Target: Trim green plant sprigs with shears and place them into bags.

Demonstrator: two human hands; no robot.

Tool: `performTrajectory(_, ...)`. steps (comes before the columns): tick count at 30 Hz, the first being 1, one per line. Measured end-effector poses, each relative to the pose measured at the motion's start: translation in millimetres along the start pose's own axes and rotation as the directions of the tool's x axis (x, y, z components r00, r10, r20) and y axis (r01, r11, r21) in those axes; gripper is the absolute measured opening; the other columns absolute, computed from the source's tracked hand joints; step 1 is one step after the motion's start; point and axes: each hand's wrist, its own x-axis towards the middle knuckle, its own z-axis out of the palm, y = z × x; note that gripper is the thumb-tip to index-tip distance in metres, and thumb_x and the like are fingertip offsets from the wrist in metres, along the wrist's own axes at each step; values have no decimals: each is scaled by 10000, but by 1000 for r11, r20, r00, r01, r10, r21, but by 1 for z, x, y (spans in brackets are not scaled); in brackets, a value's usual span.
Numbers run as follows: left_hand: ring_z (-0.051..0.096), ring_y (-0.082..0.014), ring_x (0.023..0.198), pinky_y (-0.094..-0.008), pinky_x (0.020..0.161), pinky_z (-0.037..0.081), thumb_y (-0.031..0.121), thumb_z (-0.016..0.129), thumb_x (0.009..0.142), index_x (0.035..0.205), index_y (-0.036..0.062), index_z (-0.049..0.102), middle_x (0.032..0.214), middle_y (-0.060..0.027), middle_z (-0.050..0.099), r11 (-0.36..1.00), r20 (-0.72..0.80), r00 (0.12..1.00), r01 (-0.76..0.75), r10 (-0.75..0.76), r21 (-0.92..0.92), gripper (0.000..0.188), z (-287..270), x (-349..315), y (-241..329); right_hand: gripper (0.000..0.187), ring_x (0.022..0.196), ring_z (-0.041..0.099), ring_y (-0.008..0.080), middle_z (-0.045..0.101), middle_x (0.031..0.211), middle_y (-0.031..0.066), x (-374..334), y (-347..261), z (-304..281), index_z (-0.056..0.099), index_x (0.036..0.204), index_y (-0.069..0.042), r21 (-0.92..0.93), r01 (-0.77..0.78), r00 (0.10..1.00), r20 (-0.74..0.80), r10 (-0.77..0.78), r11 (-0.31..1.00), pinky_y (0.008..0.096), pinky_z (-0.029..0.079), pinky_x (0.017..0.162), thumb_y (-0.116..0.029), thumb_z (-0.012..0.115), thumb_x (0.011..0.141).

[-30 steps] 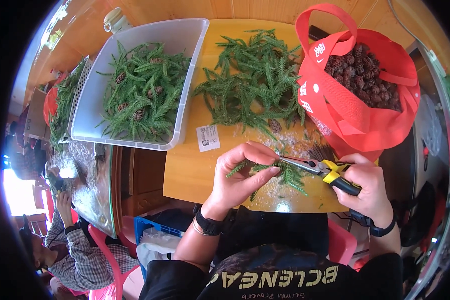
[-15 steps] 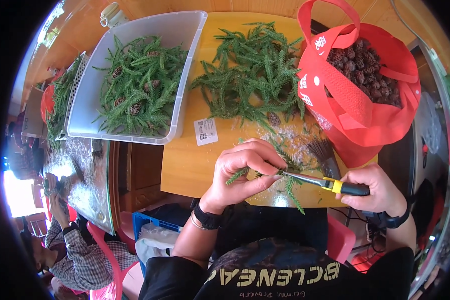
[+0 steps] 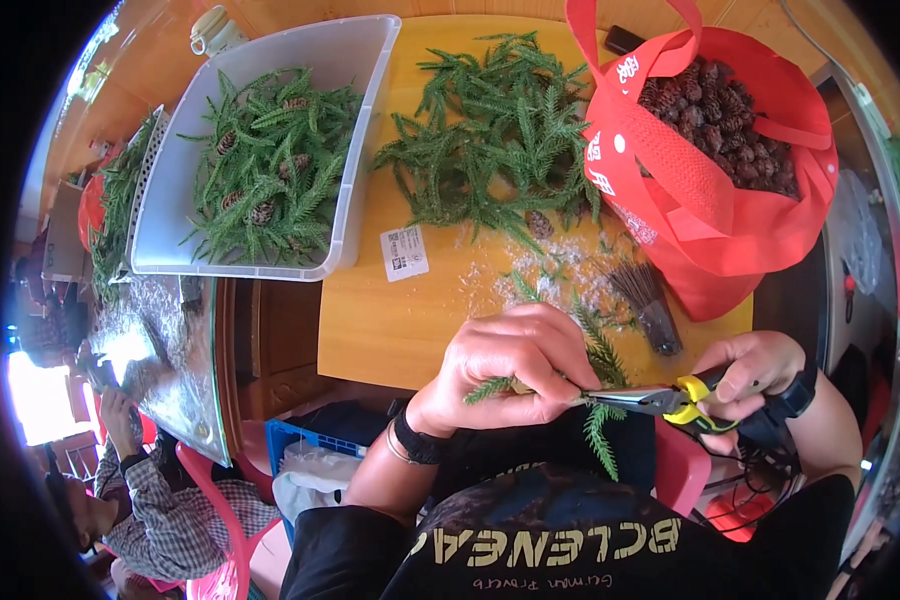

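Observation:
My left hand [image 3: 515, 365] is closed on a green artificial pine sprig [image 3: 600, 438], whose needled tips stick out on both sides of the fingers. In my right hand [image 3: 755, 375] is a pair of long-nosed pliers [image 3: 660, 400] with yellow and black handles, spread somewhat apart. The pliers' nose reaches the sprig's stem right beside my left fingertips. Whether the jaws are clamped on the stem cannot be made out. Both hands are at the table's near edge, in front of my body.
A translucent bin [image 3: 355, 190] holds sprigs with pine cones. More loose sprigs [image 3: 500, 130] lie mid-table. To the right stands a red bag [image 3: 710, 265] of pine cones [image 3: 715, 110]. Thin dark stems in a clear wrapper [image 3: 655, 315], white flakes [image 3: 570, 270] and a label [image 3: 405, 252] lie nearer.
Both hands have come closer to my body with the sprig and pliers. The pliers have turned, and their handles are spread wider. The view has shifted slightly.

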Motion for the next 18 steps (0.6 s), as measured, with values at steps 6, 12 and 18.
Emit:
performTrajectory(6,597,-248,791,-357,731,471,22,710,723,719,63,597,816,-91,669,985,-33,997,69,-75,-156,121,-4,-4,4,375,1183,469,341,656,984,167,4,9,13,505,1144,109,-320,99,989,135,-59,942,419,345,993,-194,476,925)
performTrajectory(12,593,-262,705,-317,578,476,26,732,699,683,54,645,762,-133,675,918,72,997,-5,37,-397,93,-3,1,10,295,1133,510,311,662,932,120,13,18,11,611,975,71,-228,53,949,315,22,972,376,390,939,-192,492,910)
performTrajectory(18,569,-213,789,-328,706,465,-27,706,680,719,79,555,810,-106,640,964,-183,971,105,-153,-245,188,-3,-6,8,157,893,610,276,615,792,111,12,-1,51,619,780,-2,-995,85,745,103,-659,-58,360,467,801,-149,669,756)
